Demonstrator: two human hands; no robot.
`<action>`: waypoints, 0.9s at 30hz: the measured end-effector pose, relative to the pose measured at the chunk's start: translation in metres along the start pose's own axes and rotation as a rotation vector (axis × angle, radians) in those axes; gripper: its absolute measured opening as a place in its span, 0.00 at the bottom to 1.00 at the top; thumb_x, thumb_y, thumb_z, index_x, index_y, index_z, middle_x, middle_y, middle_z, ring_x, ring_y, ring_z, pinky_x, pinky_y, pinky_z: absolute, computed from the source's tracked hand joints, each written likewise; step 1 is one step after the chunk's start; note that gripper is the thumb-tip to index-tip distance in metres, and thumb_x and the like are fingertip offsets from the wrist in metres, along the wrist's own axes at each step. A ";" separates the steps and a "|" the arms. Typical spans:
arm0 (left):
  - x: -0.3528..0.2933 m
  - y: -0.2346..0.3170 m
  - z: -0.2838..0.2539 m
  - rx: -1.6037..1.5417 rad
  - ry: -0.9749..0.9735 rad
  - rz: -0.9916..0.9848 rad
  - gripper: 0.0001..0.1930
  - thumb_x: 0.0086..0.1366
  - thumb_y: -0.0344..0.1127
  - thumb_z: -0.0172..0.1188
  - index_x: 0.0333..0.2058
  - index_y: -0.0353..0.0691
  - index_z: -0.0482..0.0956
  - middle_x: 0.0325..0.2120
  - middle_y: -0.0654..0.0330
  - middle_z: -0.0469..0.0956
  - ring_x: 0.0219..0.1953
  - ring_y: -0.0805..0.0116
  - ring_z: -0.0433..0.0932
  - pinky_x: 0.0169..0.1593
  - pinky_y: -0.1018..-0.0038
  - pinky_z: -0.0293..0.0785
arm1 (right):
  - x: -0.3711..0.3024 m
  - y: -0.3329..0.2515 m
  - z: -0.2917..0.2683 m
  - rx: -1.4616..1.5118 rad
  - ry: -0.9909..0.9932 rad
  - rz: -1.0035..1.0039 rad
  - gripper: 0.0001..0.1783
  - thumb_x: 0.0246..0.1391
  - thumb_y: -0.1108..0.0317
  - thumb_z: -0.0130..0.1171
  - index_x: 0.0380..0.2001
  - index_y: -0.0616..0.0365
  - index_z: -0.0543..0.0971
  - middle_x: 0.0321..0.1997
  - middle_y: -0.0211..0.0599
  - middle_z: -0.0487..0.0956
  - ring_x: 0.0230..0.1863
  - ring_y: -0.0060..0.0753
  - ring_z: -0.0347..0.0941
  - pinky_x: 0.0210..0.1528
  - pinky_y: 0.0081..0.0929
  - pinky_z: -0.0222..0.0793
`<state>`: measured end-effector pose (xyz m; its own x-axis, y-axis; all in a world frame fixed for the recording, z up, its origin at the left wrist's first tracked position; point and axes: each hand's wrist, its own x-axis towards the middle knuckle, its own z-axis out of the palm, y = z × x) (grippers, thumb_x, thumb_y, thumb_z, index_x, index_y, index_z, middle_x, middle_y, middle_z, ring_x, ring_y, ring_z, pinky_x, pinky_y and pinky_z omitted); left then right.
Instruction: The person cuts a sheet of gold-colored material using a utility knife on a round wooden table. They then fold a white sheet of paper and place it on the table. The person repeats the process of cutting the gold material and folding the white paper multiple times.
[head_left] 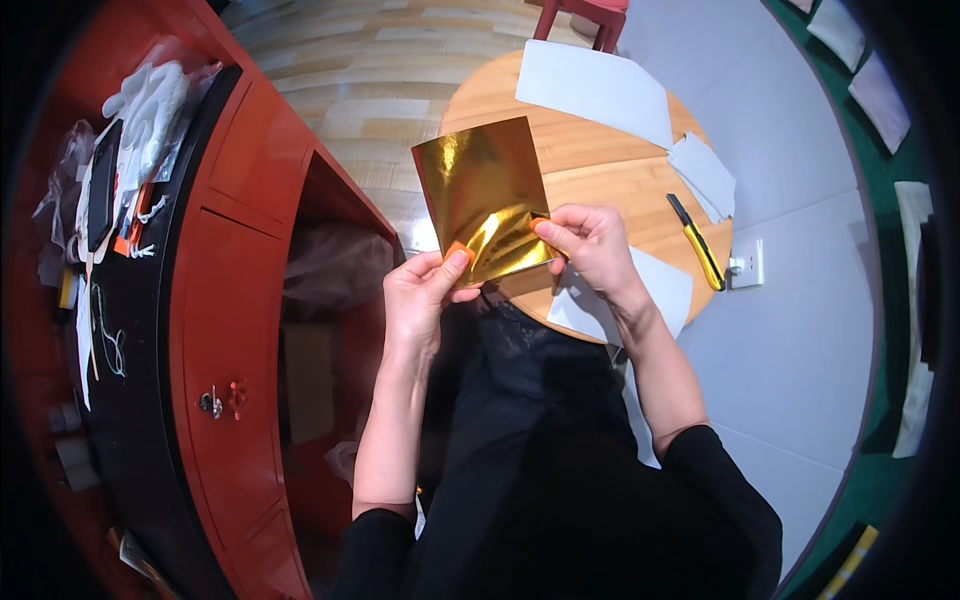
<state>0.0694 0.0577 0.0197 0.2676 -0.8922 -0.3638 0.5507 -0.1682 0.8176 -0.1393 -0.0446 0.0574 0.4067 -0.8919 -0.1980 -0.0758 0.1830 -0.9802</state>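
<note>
A shiny gold sheet (pixel 485 185), like foil card, is held up above the near left part of a round wooden table (pixel 590 150). My left hand (pixel 420 290) pinches its lower left corner between thumb and fingers. At the lower right corner, my right hand (pixel 590 245) grips it the same way. The sheet buckles slightly between the two thumbs and reflects light there. White paper (pixel 660 285) lies on the table below my right forearm, partly hidden by it. To the right is a utility knife (pixel 700 245) with a yellow and black handle.
A large white sheet (pixel 595 88) and a small stack of white cards (pixel 703 175) lie on the table's far side. A grey wall with a socket (pixel 746 264) borders the right. At left stands a red cabinet (pixel 235 300), its black top holding a phone (pixel 103 185) and plastic bags.
</note>
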 end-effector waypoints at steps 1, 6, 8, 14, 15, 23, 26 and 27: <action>0.001 -0.001 -0.001 -0.001 0.018 -0.028 0.08 0.68 0.31 0.69 0.42 0.33 0.84 0.36 0.56 0.87 0.35 0.71 0.86 0.38 0.76 0.86 | -0.001 0.003 0.003 0.028 0.010 -0.011 0.08 0.65 0.71 0.65 0.33 0.64 0.85 0.23 0.29 0.80 0.18 0.15 0.74 0.22 0.13 0.70; -0.001 -0.016 0.034 -0.240 0.200 0.246 0.11 0.71 0.34 0.67 0.49 0.39 0.80 0.44 0.62 0.84 0.45 0.75 0.81 0.48 0.77 0.77 | -0.008 0.032 0.033 0.146 0.162 -0.076 0.13 0.67 0.67 0.65 0.27 0.62 0.81 0.20 0.25 0.78 0.21 0.17 0.77 0.23 0.16 0.71; -0.005 -0.009 0.053 -0.298 0.208 0.369 0.09 0.72 0.33 0.66 0.48 0.39 0.80 0.43 0.63 0.84 0.44 0.77 0.80 0.46 0.80 0.76 | -0.016 0.040 0.050 0.224 0.147 -0.079 0.13 0.67 0.66 0.65 0.28 0.62 0.81 0.20 0.26 0.79 0.22 0.19 0.79 0.24 0.17 0.72; 0.013 0.016 0.014 0.147 0.122 0.556 0.08 0.74 0.30 0.63 0.47 0.34 0.79 0.40 0.65 0.82 0.40 0.80 0.77 0.48 0.80 0.74 | -0.022 0.011 -0.005 -0.040 0.250 -0.057 0.17 0.65 0.60 0.68 0.46 0.64 0.82 0.32 0.31 0.82 0.31 0.17 0.76 0.35 0.18 0.75; 0.014 0.018 0.007 0.240 0.061 0.488 0.08 0.74 0.30 0.62 0.48 0.34 0.78 0.40 0.65 0.82 0.40 0.80 0.77 0.47 0.80 0.74 | -0.013 0.006 -0.026 -0.056 0.250 -0.186 0.28 0.63 0.55 0.70 0.56 0.65 0.76 0.43 0.35 0.82 0.41 0.19 0.76 0.46 0.19 0.75; -0.002 0.032 0.025 0.809 -0.387 0.258 0.09 0.73 0.31 0.62 0.46 0.32 0.76 0.27 0.65 0.80 0.27 0.81 0.74 0.33 0.79 0.72 | -0.006 -0.041 -0.034 -0.444 -0.239 -0.180 0.28 0.53 0.60 0.75 0.54 0.62 0.80 0.48 0.35 0.83 0.51 0.29 0.78 0.59 0.29 0.71; -0.005 0.035 0.029 0.971 -0.491 0.384 0.09 0.70 0.30 0.65 0.44 0.31 0.78 0.27 0.65 0.81 0.26 0.82 0.74 0.33 0.80 0.72 | -0.009 -0.043 -0.021 -0.563 -0.418 -0.214 0.14 0.55 0.64 0.74 0.37 0.63 0.84 0.27 0.30 0.79 0.33 0.20 0.76 0.40 0.24 0.74; -0.006 0.039 0.033 1.012 -0.518 0.410 0.09 0.69 0.29 0.67 0.44 0.31 0.79 0.26 0.65 0.82 0.26 0.83 0.74 0.33 0.80 0.72 | -0.008 -0.039 -0.020 -0.551 -0.468 -0.112 0.11 0.56 0.66 0.73 0.35 0.63 0.84 0.24 0.26 0.77 0.30 0.16 0.73 0.36 0.21 0.71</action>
<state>0.0629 0.0426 0.0683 -0.1992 -0.9793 0.0369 -0.4316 0.1215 0.8938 -0.1577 -0.0528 0.0973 0.7763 -0.5999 -0.1936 -0.4079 -0.2439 -0.8799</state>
